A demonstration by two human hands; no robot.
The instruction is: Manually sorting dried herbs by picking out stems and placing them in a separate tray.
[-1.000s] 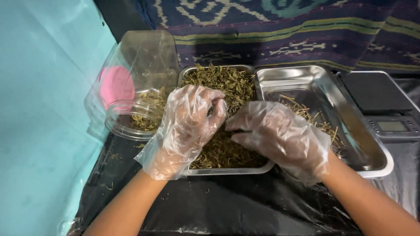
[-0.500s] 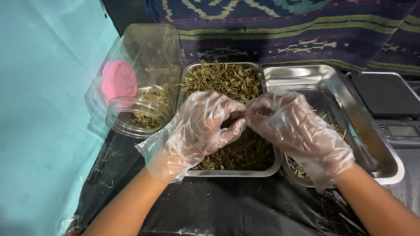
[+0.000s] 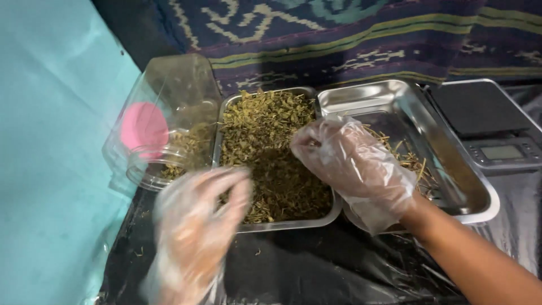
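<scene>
Right hand (image 3: 353, 164) pinches dried herbs (image 3: 271, 152) over the tray (image 3: 282, 225); blurred left hand (image 3: 197, 226) hovers half-open.

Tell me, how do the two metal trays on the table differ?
The left tray is heaped with dried green-brown herbs, while the right tray is mostly bare, with only a few straw-like stems. The left tray looks smaller than the right tray. The right hand reaches across from the right tray over the left. Both are shiny rectangular steel.
</scene>
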